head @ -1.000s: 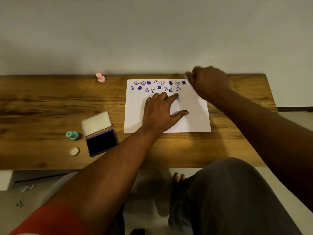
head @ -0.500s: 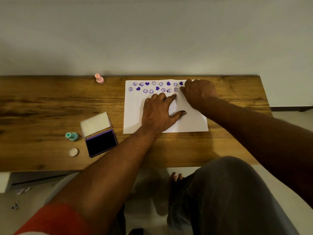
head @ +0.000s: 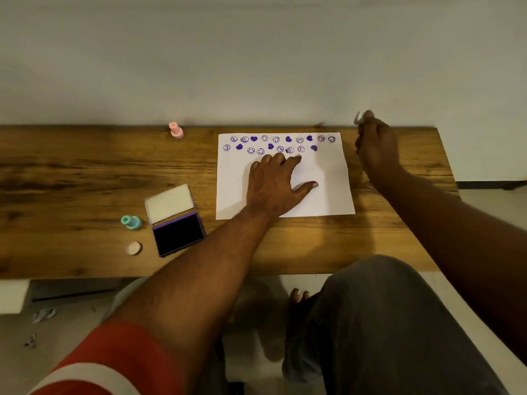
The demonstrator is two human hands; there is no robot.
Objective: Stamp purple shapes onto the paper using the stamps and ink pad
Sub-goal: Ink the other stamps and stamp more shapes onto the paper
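A white paper (head: 328, 195) lies on the wooden table (head: 85, 172), with two rows of purple smiley and heart prints along its top edge. My left hand (head: 273, 183) rests flat on the paper, fingers spread, just below the prints. My right hand (head: 376, 146) is lifted beyond the paper's upper right corner, its fingers pinched on a small pale stamp (head: 358, 118) that is blurred. The open purple ink pad (head: 178, 233) sits left of the paper, its lid (head: 169, 202) folded back.
A pink stamp (head: 176, 130) stands at the table's back edge. A teal stamp (head: 131, 222) lies left of the ink pad, with a small round white cap (head: 134, 248) below it. The wall runs close behind the table. My knee (head: 370, 295) is under the front edge.
My right hand came down on the right end of the second row, then lifted away up and to the right. A purple heart now shows there. My left hand stayed put.
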